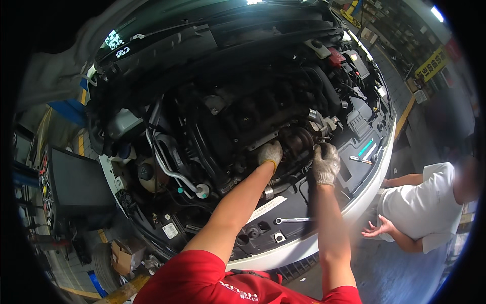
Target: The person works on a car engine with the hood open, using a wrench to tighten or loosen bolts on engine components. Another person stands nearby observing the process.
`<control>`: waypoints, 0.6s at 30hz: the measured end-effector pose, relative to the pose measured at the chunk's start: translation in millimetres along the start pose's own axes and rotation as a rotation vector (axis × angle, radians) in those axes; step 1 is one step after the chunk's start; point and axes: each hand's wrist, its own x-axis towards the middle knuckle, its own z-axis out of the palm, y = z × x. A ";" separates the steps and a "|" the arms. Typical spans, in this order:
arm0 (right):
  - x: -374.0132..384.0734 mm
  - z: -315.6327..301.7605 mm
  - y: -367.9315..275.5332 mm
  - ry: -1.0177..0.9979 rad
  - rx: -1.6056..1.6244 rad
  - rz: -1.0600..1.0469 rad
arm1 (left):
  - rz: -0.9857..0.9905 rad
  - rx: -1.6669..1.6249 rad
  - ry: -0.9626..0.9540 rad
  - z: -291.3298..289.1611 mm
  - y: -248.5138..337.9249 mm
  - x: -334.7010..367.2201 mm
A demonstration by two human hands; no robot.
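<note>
Both my hands wear pale work gloves and reach into a car's open engine bay. My left hand is down among the parts at the front of the dark engine; its fingers are mostly hidden. Just to its right is a rounded brown metal housing. Beyond that housing, my right hand has its fingers curled in at the engine's front right side. What they grip, if anything, is too small to make out. A combination wrench lies on the black front panel, below my hands.
Several slim tools, one a teal stick, lie on the panel's right side. A coolant tank and metal pipes are at left. A person in a white shirt stands at right. A dark cart and cardboard box stand left.
</note>
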 end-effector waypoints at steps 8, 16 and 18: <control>0.1 -1.5 4.1 -0.003 -0.010 -0.006 | -0.029 -0.136 0.074 12.7 -2.8 0.3; -0.5 2.7 14.6 -0.035 -0.023 0.006 | -0.183 -0.106 0.084 40.4 -1.3 27.1; 0.1 -0.1 14.3 -0.039 -0.025 0.021 | -0.161 -0.007 0.000 43.7 -1.3 40.6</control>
